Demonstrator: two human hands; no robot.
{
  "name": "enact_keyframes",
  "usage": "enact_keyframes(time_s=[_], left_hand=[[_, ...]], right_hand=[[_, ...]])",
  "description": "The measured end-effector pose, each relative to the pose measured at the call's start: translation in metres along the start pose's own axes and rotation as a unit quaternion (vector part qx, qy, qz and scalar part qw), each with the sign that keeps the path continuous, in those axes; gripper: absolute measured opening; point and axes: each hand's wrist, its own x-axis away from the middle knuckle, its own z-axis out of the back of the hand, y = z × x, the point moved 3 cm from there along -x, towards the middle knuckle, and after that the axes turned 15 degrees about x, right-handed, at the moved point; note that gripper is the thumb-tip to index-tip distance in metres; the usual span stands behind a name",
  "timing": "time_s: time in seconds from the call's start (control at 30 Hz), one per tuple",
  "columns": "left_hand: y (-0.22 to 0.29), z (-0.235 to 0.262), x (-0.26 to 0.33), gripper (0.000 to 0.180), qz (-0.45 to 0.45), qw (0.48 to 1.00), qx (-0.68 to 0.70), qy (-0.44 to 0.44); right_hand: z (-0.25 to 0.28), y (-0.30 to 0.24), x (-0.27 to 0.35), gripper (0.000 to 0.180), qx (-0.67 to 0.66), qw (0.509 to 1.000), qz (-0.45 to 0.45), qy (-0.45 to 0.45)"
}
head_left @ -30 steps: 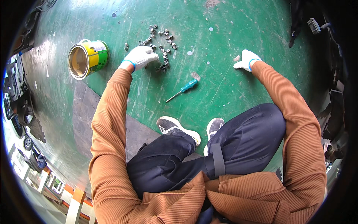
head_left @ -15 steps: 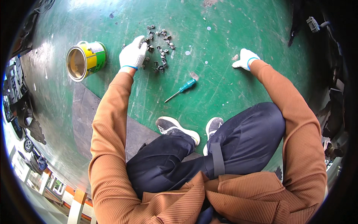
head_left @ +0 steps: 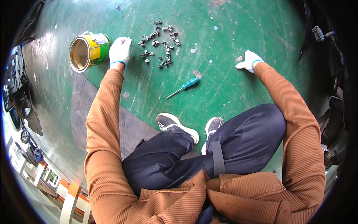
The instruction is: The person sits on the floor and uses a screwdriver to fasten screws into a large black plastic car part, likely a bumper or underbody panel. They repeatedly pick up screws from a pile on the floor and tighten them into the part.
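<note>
Loose dark clips (head_left: 166, 44), small push-in fasteners with round heads, lie scattered on the green floor (head_left: 223, 89) ahead of me. To the left of them, my left hand (head_left: 120, 51) in a white glove is closed, its fingers curled together. Whatever it may hold is hidden. Just beside that hand, a yellow and green can (head_left: 89, 52) lies on its side with its open mouth toward me. My gloved right hand (head_left: 250, 61) hovers or rests near the floor at the right, thumb apart from the fingers, with nothing seen in it. A screwdriver (head_left: 184, 87) with a teal handle lies between my hands.
A dark grey mat (head_left: 84, 108) spreads under my left side, and my shoes (head_left: 175, 127) are below the screwdriver. Dark vehicle parts (head_left: 30, 115) line the left edge. A grey fitting (head_left: 319, 33) is at the far right.
My left hand has moved left, away from the clips and toward the can. My right hand stays at nearly the same place, and the view has shifted slightly.
</note>
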Motion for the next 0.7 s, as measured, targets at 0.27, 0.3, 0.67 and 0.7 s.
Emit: enact_keyframes(time_s=[0.27, 0.3, 0.67, 0.7], left_hand=[[0.024, -0.003, 0.01, 0.029, -0.032, 0.991, 0.097, -0.089], [0.029, -0.009, 0.012, 0.026, -0.043, 0.991, 0.079, -0.099], [0.036, -0.028, -0.01, 0.032, -0.078, 0.994, 0.029, -0.075], [0.035, -0.025, -0.012, 0.032, -0.075, 0.994, 0.035, -0.075]], right_hand=[[0.003, -0.004, 0.002, 0.084, 0.005, 1.0, -0.003, -0.013], [0.004, -0.005, 0.002, 0.084, 0.006, 1.0, -0.001, -0.011], [0.001, -0.004, 0.0, 0.084, 0.013, 1.0, 0.001, -0.004], [0.001, -0.004, 0.0, 0.084, 0.011, 1.0, 0.0, -0.003]])
